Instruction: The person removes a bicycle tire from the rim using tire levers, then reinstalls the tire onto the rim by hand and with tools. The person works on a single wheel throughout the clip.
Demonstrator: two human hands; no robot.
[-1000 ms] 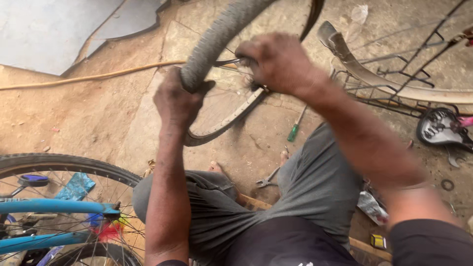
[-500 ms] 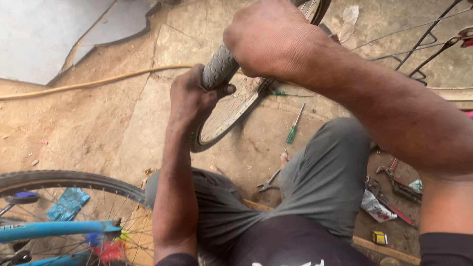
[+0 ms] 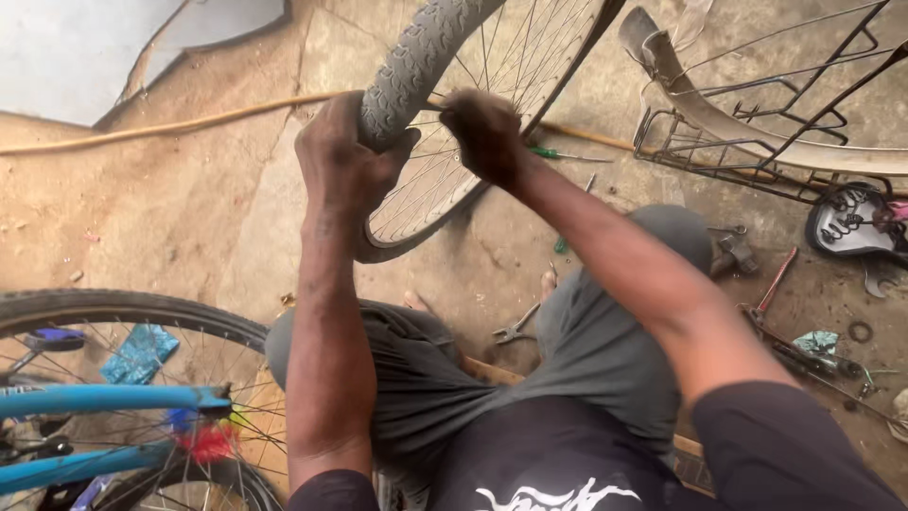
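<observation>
The dirt floor (image 3: 189,208) carries everything here. A blue bicycle (image 3: 104,402) with its black wheel sits at the floor's bottom left corner. A metal rack (image 3: 757,142) and a curved mudguard (image 3: 690,95) lie by the top right corner. The bicycle wheel (image 3: 473,142) stands up near the top edge of the floor, in front of the person's knees, with its grey tyre (image 3: 416,57) on the rim. The left hand (image 3: 345,166) is wrapped tight around the tyre. The right hand (image 3: 487,137) is closed in a fist at the rim, just beside the left hand, but what its fingers pinch I cannot tell. It looks like the tyre is being worked on the rim. The next move likely needs a firm push with both thumbs. Small pliers (image 3: 515,326) and a green screwdriver (image 3: 553,153) lie on the floor near the knees.
</observation>
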